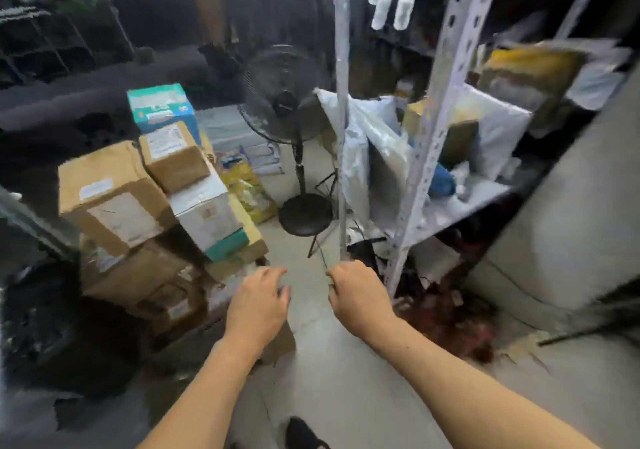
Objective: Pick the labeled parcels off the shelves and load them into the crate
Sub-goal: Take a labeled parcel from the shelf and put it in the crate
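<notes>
A white metal shelf rack (446, 77) stands at the right. Its middle shelf holds white poly-bag parcels (377, 143), a brown box (457, 136) and a blue item (441, 180). A yellow-brown parcel (530, 70) lies on the shelf above. My left hand (258, 304) and my right hand (360, 296) reach forward over the floor, low in front of the rack's bottom corner. Their backs face up and the fingers curl loosely downward, with nothing seen in either. No crate can be made out. The picture is blurred.
Labeled cardboard boxes (114, 199) are stacked on the floor at the left, with a teal box (161, 107) on top. A black standing fan (287, 102) stands behind. Black bags (45, 327) lie at the lower left, red clutter (457, 324) under the rack, and a grey wall (571, 226) at the right.
</notes>
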The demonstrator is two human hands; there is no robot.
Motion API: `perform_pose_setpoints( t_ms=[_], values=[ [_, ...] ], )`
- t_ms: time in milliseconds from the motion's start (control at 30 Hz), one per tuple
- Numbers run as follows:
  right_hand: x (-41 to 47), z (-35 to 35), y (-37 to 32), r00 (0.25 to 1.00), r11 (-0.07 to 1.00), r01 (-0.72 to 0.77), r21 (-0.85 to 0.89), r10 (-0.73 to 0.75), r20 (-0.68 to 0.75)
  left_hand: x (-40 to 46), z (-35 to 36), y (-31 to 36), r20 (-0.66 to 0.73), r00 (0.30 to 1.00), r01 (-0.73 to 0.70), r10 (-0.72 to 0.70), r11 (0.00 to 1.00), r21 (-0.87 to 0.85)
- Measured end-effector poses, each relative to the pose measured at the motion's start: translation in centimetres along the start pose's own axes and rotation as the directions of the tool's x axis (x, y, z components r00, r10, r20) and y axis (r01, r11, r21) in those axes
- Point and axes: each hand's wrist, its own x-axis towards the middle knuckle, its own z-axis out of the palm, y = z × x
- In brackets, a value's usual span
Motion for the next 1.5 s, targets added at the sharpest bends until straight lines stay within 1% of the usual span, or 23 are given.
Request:
perform_pose_setpoints(
  t_ms=[67, 167, 267, 367, 400, 433, 500, 567, 667, 733, 767, 900, 1000, 1067, 1133, 1233, 1367, 1500],
  values=[
    [-4.7, -0.9, 3.3, 0.991, 0.991, -0.135, 0.015, 0.135, 0.008, -1.3, 2.7, 4.2, 0.079, 0.993, -0.088, 0.086, 0.996, 0.023],
    [-11.6, -2.3, 7.8, 0.946, 0.946, -0.325, 0.001, 0.325, -0.01, -3.5, 6.5, 10.5, 0.21, 0.955, -0.223, 0.209, 0.974, 0.048],
    [-18.0, -3.7, 11.9, 0.872, 0.872, -0.489, 0.026, 0.489, -0.031, -4.9, 10.4, 16.0, 0.298, 0.895, -0.348, 0.331, 0.937, 0.003],
    [-24.2, -4.7, 15.5, 0.765, 0.772, -0.633, 0.056, 0.635, -0.102, -6.3, 13.8, 21.7, 0.357, 0.815, -0.474, 0.456, 0.879, -0.04],
    [-26.0, -4.8, 16.6, 0.712, 0.722, -0.688, 0.082, 0.692, -0.117, -6.9, 14.8, 23.7, 0.381, 0.782, -0.516, 0.494, 0.855, -0.049],
    [-28.7, -5.0, 18.1, 0.631, 0.643, -0.758, 0.11, 0.765, -0.125, -7.5, 16.5, 26.5, 0.42, 0.724, -0.576, 0.546, 0.815, -0.066],
    [-30.8, -5.3, 19.0, 0.557, 0.565, -0.816, 0.119, 0.825, -0.097, -7.9, 17.9, 28.7, 0.449, 0.686, -0.607, 0.572, 0.791, -0.078],
    [-34.4, -5.6, 20.5, 0.417, 0.422, -0.889, 0.175, 0.906, -0.07, -8.5, 20.9, 32.1, 0.52, 0.571, -0.7, 0.636, 0.708, -0.097],
    [-39.2, -5.7, 21.6, 0.151, 0.154, -0.959, 0.239, 0.988, -0.029, -9.6, 25.5, 36.8, 0.625, 0.372, -0.812, 0.687, 0.567, -0.14],
    [-42.0, -5.6, 21.4, -0.016, -0.017, -0.962, 0.272, 1.0, 0.005, -11.0, 28.0, 39.6, 0.664, 0.228, -0.873, 0.712, 0.451, -0.184],
    [-43.2, -5.7, 21.1, -0.08, -0.081, -0.957, 0.278, 0.997, 0.016, -11.7, 29.2, 40.8, 0.682, 0.165, -0.892, 0.712, 0.403, -0.205],
    [-47.4, -4.9, 19.8, -0.29, -0.284, -0.903, 0.324, 0.957, 0.031, -16.0, 33.5, 44.6, 0.714, -0.076, -0.92, 0.696, 0.227, -0.319],
    [-50.2, -3.9, 19.1, -0.424, -0.41, -0.839, 0.357, 0.905, 0.044, -19.6, 36.5, 46.3, 0.741, -0.204, -0.917, 0.64, 0.14, -0.373],
    [-52.0, -3.0, 18.9, -0.497, -0.486, -0.782, 0.39, 0.864, 0.08, -21.8, 38.4, 47.2, 0.76, -0.26, -0.909, 0.596, 0.115, -0.401],
    [-54.0, -1.7, 19.5, -0.558, -0.547, -0.72, 0.426, 0.822, 0.112, -23.9, 40.7, 47.9, 0.771, -0.299, -0.9, 0.563, 0.101, -0.424],
    [-56.9, 1.3, 21.5, -0.613, -0.601, -0.644, 0.473, 0.776, 0.151, -26.4, 45.1, 48.6, 0.786, -0.329, -0.894, 0.524, 0.096, -0.439],
    [-60.4, 5.8, 25.1, -0.668, -0.642, -0.555, 0.529, 0.723, 0.177, -29.7, 52.0, 49.8, 0.788, -0.358, -0.878, 0.501, 0.105, -0.466],
    [-63.9, 10.8, 29.3, -0.716, -0.678, -0.461, 0.572, 0.666, 0.212, -33.1, 60.1, 51.8, 0.775, -0.406, -0.861, 0.484, 0.083, -0.503]
  ],
)
